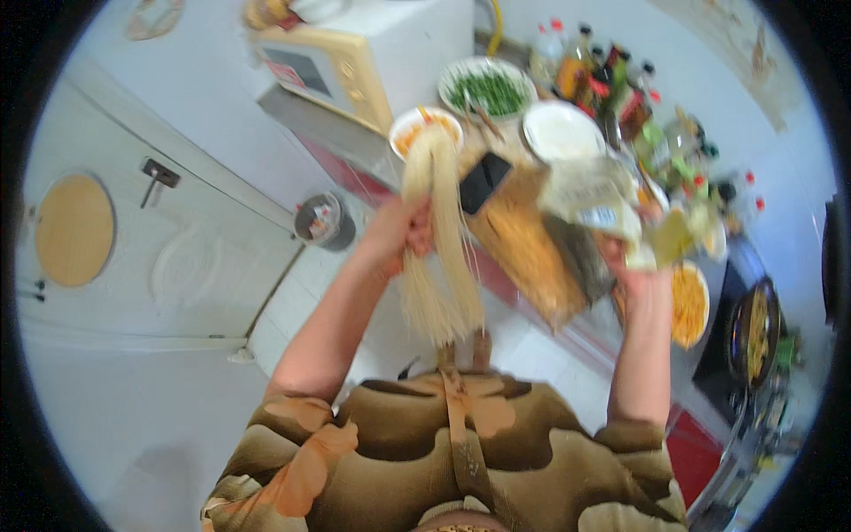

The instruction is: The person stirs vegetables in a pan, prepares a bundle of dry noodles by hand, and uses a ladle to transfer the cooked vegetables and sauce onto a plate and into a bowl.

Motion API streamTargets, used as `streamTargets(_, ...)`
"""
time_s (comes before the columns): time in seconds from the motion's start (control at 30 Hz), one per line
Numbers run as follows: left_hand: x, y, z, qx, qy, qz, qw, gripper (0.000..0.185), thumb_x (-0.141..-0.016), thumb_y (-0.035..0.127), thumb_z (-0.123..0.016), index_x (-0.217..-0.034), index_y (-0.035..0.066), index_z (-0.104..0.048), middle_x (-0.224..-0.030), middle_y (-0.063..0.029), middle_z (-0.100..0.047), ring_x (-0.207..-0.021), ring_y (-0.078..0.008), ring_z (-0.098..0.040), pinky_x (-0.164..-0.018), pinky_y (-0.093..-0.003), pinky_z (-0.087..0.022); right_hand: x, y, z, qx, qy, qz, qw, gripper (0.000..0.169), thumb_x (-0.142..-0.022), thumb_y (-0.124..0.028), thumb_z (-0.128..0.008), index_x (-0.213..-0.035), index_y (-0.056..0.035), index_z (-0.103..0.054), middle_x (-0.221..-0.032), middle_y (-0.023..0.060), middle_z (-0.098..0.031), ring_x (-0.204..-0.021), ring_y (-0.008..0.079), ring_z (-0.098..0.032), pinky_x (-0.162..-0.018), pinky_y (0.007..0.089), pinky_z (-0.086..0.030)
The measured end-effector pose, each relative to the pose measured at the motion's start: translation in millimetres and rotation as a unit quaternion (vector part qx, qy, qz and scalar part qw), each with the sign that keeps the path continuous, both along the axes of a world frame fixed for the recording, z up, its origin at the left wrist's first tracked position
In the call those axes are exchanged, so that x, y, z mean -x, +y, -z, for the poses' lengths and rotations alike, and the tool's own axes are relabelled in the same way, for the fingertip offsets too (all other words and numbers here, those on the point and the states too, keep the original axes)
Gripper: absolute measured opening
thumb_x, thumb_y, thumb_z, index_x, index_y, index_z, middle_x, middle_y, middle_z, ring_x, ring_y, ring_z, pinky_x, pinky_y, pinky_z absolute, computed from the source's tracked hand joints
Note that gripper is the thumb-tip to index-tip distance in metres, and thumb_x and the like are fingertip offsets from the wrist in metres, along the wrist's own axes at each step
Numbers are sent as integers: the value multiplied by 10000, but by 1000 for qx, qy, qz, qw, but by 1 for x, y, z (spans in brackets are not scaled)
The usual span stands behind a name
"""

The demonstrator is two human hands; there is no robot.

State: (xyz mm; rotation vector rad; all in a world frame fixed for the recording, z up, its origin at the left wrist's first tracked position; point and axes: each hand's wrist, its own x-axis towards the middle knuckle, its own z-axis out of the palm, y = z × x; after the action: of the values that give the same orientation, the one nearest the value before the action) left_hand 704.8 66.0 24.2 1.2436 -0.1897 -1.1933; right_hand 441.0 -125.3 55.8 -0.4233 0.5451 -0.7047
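My left hand (417,229) grips a looped bundle of thin dried noodles (449,246), its loose ends hanging towards my body. The bundle's folded top overlaps a white bowl of orange food (401,136). My right hand (621,249) holds a crumpled, printed plastic bag (588,196) over the counter; its fingers are partly hidden behind the bag. Between the hands a black phone (485,183) lies beside a wooden cutting board (512,233).
A bowl of chopped greens (508,90), a white plate (564,132) and a microwave (326,70) stand farther back. Several bottles (618,80) line the wall. At right are a bowl of yellow-orange strips (689,304) and a wok (758,332). A bin (336,226) stands on the floor.
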Motion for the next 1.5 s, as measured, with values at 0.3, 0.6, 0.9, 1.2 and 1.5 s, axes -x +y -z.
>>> streamTargets(0.3, -14, -3, -22, 74, 58, -22, 995, 155, -945, 198, -459, -816, 118, -425, -604, 72, -338, -427, -20, -290, -383, -186, -268, -51, -54, -76, 131, -36, 79, 988, 444, -759, -168, -543, -1159, 22, -513, -1063, 147, -624, -785, 246, -666, -481, 287, -556)
streamTargets(0.6, -48, -25, -12, 47, 29, 55, 997, 180, -946, 212, -469, -798, 119, -425, -593, 62, -364, -403, -27, -305, -362, -190, -278, -190, -178, -26, 221, 135, -49, 965, 391, -868, -373, -547, -1035, -19, -533, -991, 125, -602, -837, 231, -613, -637, 336, -532)
streamTargets(0.9, -53, -54, 13, 77, 132, 217, 964, 176, -948, 224, -477, -810, 120, -444, -599, 83, -378, -420, -9, -324, -372, -186, -277, -65, -53, 76, 433, 496, 143, 739, 371, -868, -319, -585, -1038, 8, -635, -914, 84, -670, -823, 165, -639, -699, 288, -497)
streamTargets(1.2, 35, -82, 82, 35, 242, 240, 939, 155, -955, 205, -460, -825, 122, -460, -627, 80, -399, -450, -15, -355, -403, -188, -304, 105, 25, 143, 480, 815, -31, 324, 402, -730, -117, -569, -1129, -73, -573, -1020, 133, -621, -964, 333, -576, -855, 431, -455)
streamTargets(1.5, 110, -62, 102, -9, 230, 136, 964, 189, -954, 229, -467, -800, 121, -450, -607, 79, -360, -428, -18, -308, -399, -181, -295, 136, -4, 140, 445, 681, -149, 561, 317, -638, -198, -655, -867, 6, -579, -778, 212, -611, -752, 377, -595, -688, 410, -468)
